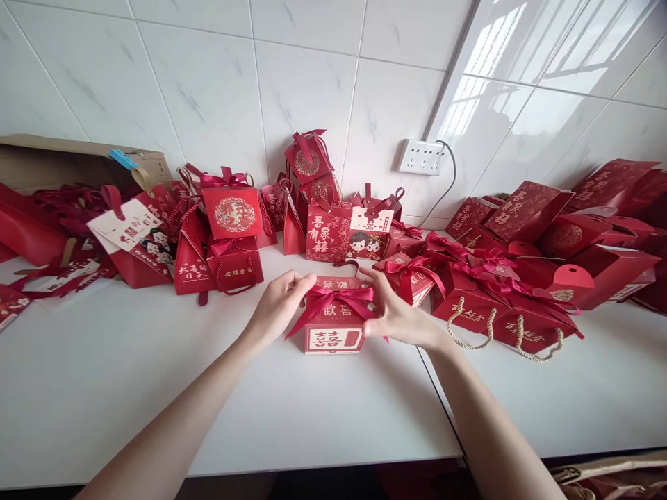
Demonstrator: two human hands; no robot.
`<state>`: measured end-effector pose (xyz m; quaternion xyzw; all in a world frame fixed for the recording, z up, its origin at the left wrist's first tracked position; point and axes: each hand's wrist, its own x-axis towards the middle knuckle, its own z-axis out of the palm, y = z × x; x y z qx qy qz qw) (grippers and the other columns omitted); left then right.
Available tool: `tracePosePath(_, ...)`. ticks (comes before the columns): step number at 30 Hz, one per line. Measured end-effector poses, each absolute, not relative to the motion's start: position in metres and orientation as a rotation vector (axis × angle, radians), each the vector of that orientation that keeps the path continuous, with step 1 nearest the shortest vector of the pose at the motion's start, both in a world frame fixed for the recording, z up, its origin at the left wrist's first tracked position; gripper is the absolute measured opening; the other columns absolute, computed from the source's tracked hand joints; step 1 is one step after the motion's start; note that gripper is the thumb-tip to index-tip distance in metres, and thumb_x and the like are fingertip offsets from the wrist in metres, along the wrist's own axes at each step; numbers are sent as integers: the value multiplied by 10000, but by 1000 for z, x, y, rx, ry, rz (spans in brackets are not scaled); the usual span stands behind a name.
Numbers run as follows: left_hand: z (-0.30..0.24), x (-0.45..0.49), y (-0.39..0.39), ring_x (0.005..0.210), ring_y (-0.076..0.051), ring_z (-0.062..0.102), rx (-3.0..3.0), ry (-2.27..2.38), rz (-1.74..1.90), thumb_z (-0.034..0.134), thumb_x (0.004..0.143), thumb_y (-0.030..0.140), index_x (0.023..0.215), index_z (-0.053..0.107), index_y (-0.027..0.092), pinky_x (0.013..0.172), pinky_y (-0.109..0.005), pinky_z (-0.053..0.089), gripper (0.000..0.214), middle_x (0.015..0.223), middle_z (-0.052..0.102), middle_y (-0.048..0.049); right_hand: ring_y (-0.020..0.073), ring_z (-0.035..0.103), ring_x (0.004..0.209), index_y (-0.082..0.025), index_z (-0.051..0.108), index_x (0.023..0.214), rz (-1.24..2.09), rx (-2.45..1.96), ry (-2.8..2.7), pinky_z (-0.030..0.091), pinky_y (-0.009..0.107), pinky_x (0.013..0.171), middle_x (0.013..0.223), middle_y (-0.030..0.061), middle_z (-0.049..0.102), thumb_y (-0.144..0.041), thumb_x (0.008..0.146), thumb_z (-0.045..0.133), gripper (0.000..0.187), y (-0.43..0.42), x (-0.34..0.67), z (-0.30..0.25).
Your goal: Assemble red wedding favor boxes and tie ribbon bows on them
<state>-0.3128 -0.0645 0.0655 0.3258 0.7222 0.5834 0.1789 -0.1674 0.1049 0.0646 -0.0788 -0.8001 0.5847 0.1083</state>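
A small red gift box (333, 339) with white panels and gold and red lettering stands upright on the white table, between my two hands. A dark red satin ribbon (341, 296) is tied in a bow across its top, its tails hanging to either side. My left hand (281, 303) is closed at the box's upper left edge, thumb on top near the bow; its other fingertips are partly hidden. Around the right side curves my right hand (399, 312), with the index finger towards the back and the thumb at the front right edge.
Red boxes with ribbons (232, 212) stand along the tiled wall at left. Behind my hands is a patterned box (328, 232). Rope-handled boxes (472, 305) and unfolded-looking boxes (531, 212) crowd the right. A cardboard carton (78, 156) holds ribbons. A power strip (420, 157) hangs on the wall.
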Motion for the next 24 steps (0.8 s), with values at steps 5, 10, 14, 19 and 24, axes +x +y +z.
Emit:
tracePosePath(5, 67, -305, -64, 682, -143, 564, 1027, 2175, 1654, 591, 775, 429, 719, 527, 178, 617, -239, 424, 265, 698, 579, 9, 307, 479, 1246, -192, 36, 1478, 1483, -226, -2609, 411, 472, 1036, 1426, 200, 364, -443, 602, 809, 1195, 100, -169, 62)
tracePosePath(10, 60, -296, -63, 706, -135, 591, 1245, 2319, 1966, 578, 821, 359, 763, 536, 198, 666, -247, 468, 176, 737, 610, 3, 349, 292, 1380, -213, 21, 1498, 933, -60, -2450, 343, 530, 1087, 1507, 193, 242, -425, 671, 767, 1134, 98, -179, 50)
tracePosePath(14, 57, -291, -66, 656, -129, 568, 2100, 2336, 2037, 620, 808, 212, 746, 580, 221, 711, -291, 478, 75, 664, 605, 19, 344, 316, 1368, -257, 1, 1500, 640, -6, -2306, 392, 524, 1063, 1503, 167, 261, -430, 737, 724, 1065, 90, -183, 45)
tracePosePath(19, 60, -283, -71, 587, -113, 525, 2634, 2245, 1858, 671, 780, 143, 865, 651, 258, 631, -279, 411, 144, 639, 629, 36, 326, 328, 1362, -289, -1, 1492, 610, 86, -2219, 472, 471, 996, 1488, 150, 279, -433, 765, 705, 1023, 83, -182, 44)
tracePosePath(24, 62, -280, -74, 605, -117, 512, 2626, 2199, 1882, 684, 774, 144, 894, 656, 247, 643, -283, 392, 160, 650, 618, 27, 323, 329, 1362, -311, 31, 1484, 643, 96, -2144, 465, 473, 997, 1488, 145, 270, -413, 751, 725, 1014, 83, -182, 44)
